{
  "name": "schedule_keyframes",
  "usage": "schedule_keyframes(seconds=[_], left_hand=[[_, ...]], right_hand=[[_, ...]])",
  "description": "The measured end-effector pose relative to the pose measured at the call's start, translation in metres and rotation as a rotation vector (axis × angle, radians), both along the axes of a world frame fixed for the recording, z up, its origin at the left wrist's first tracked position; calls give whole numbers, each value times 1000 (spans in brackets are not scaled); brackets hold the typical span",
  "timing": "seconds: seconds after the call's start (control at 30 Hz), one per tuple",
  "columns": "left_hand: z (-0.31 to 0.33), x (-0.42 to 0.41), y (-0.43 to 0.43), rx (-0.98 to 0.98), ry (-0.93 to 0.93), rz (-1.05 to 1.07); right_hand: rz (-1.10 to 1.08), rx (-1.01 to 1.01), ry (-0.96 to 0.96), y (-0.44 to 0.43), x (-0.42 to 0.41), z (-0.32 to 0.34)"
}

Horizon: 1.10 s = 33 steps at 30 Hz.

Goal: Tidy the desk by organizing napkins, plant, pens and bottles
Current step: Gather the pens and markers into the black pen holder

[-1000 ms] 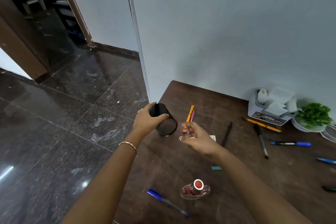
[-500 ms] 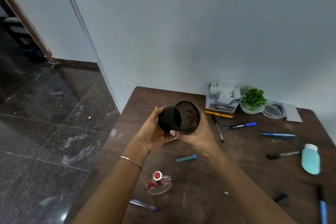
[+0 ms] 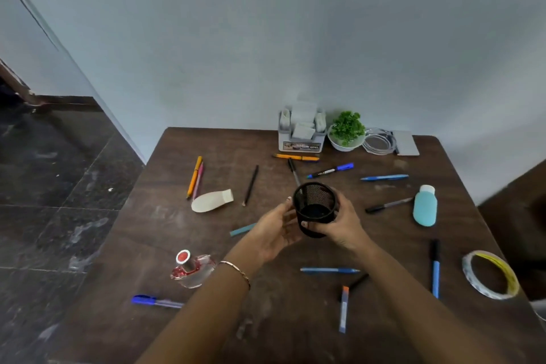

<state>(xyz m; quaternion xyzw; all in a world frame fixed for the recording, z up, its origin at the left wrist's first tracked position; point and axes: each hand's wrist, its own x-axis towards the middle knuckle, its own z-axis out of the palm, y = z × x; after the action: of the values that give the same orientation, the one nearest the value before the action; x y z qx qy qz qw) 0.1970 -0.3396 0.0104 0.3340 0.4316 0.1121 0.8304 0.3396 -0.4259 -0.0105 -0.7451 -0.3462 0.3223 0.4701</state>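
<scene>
Black mesh pen cup (image 3: 315,208) was held over the middle of the desk (image 3: 165,245), apparently lifted off it. Its mouth faced up and no pens stood in it. Right hand (image 3: 342,223) wrapped the lower wall with the thumb across the front and the fingers curled behind, a full clasp. Left hand (image 3: 276,230) lay along the cup's left wall with its fingers nearly straight, steadying rather than clasping.

Handling, as judged:
- **Cup:** wire mesh, light while empty, stiff enough for a firm squeeze, and the texture grips well. Best taken round the wall. It is likely top-heavy once filled, so it wants a flat seat.
- **Pens:** orange pen (image 3: 194,177) and pink pen (image 3: 199,182) lay side by side at left, and blue-capped marker (image 3: 331,170) lay behind the cup. All are thin, smooth and apt to roll, so pinch mid-barrel.
- **Bottles:** teal bottle (image 3: 425,208) lay flat at right and cream bottle (image 3: 211,201) at left. Glass perfume bottle (image 3: 192,270) sat near the left edge and looked fragile, so take it by the body.

Napkin holder (image 3: 301,134) and potted plant (image 3: 347,130) stood at the wall.
</scene>
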Motion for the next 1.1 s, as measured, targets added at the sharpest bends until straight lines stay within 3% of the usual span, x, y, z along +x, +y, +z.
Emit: schedule_keyframes(seconds=[0.37,0.63,0.83,0.97,1.1], left_hand=[[-15,25,-29,113,104,101],[-10,26,-21,147,140,113],[3,5,26,260,217,242],[20,-23,83,333,254,308],[23,-67,144,440,364,308]], right_hand=[[171,-32,100,-11,27,-13],[98,-6,222,-15,28,6],[-4,96,-110,28,16,28],[116,157,-268,83,-13,45],[313,73,-304,138,-52,45]])
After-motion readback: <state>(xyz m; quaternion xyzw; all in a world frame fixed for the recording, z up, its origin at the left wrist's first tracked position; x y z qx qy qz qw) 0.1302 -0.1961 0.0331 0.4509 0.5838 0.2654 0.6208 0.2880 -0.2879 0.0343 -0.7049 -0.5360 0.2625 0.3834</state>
